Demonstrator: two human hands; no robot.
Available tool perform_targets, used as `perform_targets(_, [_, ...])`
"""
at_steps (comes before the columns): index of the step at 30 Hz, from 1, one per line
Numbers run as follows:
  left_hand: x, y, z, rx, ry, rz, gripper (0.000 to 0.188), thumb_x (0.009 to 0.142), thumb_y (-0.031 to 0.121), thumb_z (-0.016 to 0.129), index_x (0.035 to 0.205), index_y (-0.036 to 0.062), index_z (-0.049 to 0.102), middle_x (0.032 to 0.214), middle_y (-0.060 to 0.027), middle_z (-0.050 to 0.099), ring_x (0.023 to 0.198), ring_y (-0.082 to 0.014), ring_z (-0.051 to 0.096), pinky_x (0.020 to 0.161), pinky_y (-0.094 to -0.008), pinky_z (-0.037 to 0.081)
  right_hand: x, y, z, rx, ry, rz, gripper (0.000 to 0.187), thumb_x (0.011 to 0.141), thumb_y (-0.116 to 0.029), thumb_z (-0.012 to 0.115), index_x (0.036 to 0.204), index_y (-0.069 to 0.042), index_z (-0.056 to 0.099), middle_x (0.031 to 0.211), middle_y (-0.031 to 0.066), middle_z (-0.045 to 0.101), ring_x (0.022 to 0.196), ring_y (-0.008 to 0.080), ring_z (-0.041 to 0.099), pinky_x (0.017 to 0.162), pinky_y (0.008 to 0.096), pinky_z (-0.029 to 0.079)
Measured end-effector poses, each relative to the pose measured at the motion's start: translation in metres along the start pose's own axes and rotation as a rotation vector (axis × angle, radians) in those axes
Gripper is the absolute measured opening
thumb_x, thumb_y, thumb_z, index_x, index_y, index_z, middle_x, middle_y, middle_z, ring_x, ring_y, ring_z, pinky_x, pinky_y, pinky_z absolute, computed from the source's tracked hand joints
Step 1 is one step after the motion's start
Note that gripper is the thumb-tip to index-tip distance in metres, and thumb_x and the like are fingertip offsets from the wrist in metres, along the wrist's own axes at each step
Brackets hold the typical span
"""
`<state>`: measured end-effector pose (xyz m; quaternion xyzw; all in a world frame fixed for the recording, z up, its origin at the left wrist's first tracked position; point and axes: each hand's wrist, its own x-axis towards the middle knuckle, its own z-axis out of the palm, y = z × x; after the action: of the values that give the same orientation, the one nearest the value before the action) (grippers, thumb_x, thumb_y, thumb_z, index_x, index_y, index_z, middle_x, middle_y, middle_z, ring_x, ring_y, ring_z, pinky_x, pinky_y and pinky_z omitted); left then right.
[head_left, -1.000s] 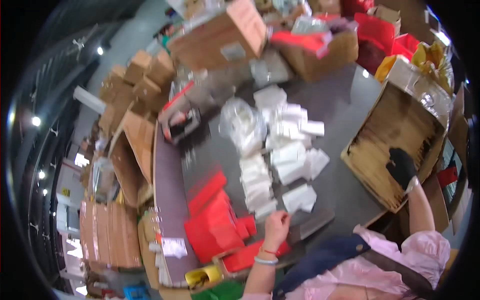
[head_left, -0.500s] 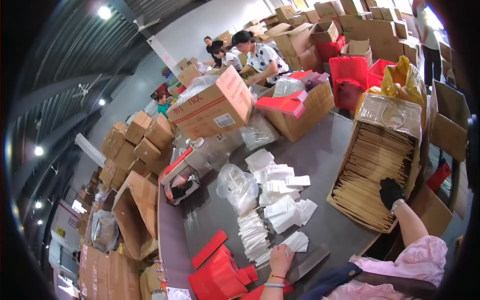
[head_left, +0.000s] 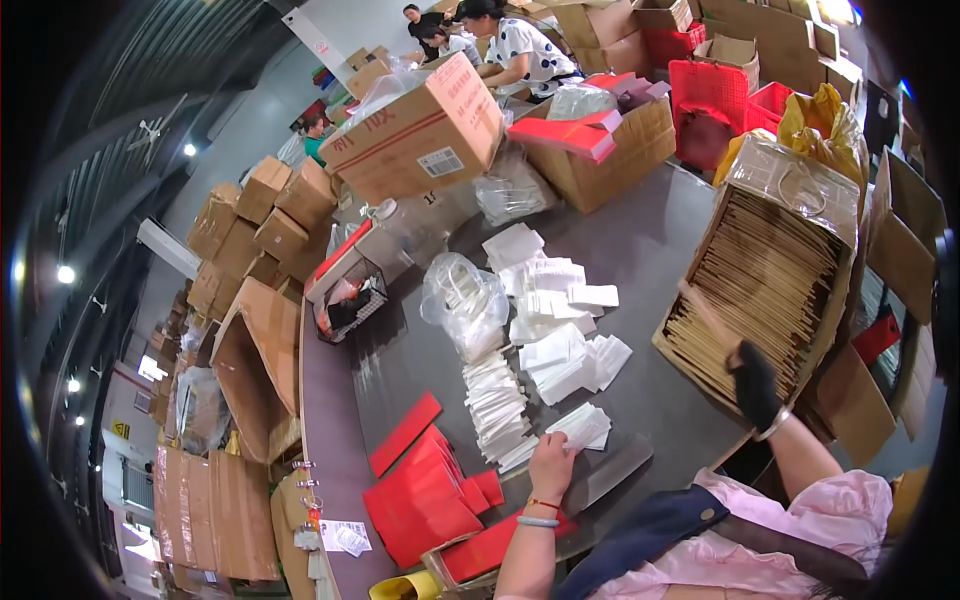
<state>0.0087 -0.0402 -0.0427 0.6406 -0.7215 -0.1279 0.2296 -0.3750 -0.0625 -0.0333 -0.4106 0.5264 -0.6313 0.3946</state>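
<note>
My right hand [head_left: 756, 388], in a black glove with bare fingertips, closes round a few light wooden sticks [head_left: 708, 314], slightly blurred. They rise above a tilted cardboard box [head_left: 660, 322] packed with rows of thin wooden sticks [head_left: 765, 285]. My bare left hand [head_left: 552, 466] has its fingers bent on the edge of a small fanned pile of white paper slips [head_left: 584, 426]. A clear plastic strip [head_left: 612, 472] lies beside that hand. More white slips [head_left: 565, 362] and a long row of white packets [head_left: 494, 405] lie just beyond it.
Red packets [head_left: 420, 505] lie at the near left, by a yellow roll [head_left: 405, 586]. A clear plastic bag [head_left: 462, 300] and a black wire basket [head_left: 352, 300] stand farther off. Large cartons [head_left: 420, 130] line the grey table's [head_left: 400, 400] far side; several people work beyond.
My right hand has lifted a few sticks out of the box and moved left toward its near edge. My left hand stays at the white slips. The view has tilted slightly downward.
</note>
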Motion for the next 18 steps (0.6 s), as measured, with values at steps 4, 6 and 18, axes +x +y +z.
perform_targets(4, [-0.008, -0.017, 0.000, -0.060, 0.030, -0.014, 0.014, 0.079, 0.015, 0.070, 0.088, 0.0079, 0.060, 0.082, -0.0135, 0.062, 0.078, -0.0363, 0.062, 0.067, -0.0437, 0.050, -0.046, -0.013, 0.086, -0.353, -0.338, -0.181, 0.009, 0.094, -0.005, 0.051, 0.096, -0.008, 0.059, 0.084, 0.0069, 0.058, 0.078, 0.0179, 0.056, 0.073, 0.0310, 0.046])
perform_targets(6, [-0.004, 0.007, -0.019, -0.175, 0.048, -0.012, 0.013, 0.080, 0.012, 0.069, 0.084, 0.0050, 0.059, 0.078, -0.0153, 0.063, 0.074, -0.0350, 0.063, 0.064, -0.0428, 0.049, -0.055, 0.024, 0.086, -0.377, -0.342, -0.184, 0.009, 0.095, -0.005, 0.051, 0.099, -0.006, 0.059, 0.086, 0.0066, 0.059, 0.080, 0.0172, 0.057, 0.075, 0.0304, 0.047])
perform_targets(18, [-0.072, 0.022, -0.051, -0.039, -0.078, -0.147, 0.040, 0.063, 0.022, 0.083, 0.099, 0.0111, 0.070, 0.094, -0.0060, 0.060, 0.094, -0.0277, 0.056, 0.084, -0.0404, 0.045, -0.025, 0.011, 0.097, -0.628, -0.928, -0.439, 0.023, 0.086, -0.016, 0.063, 0.108, -0.010, 0.065, 0.080, 0.0134, 0.059, 0.078, 0.0321, 0.060, 0.070, 0.0420, 0.048])
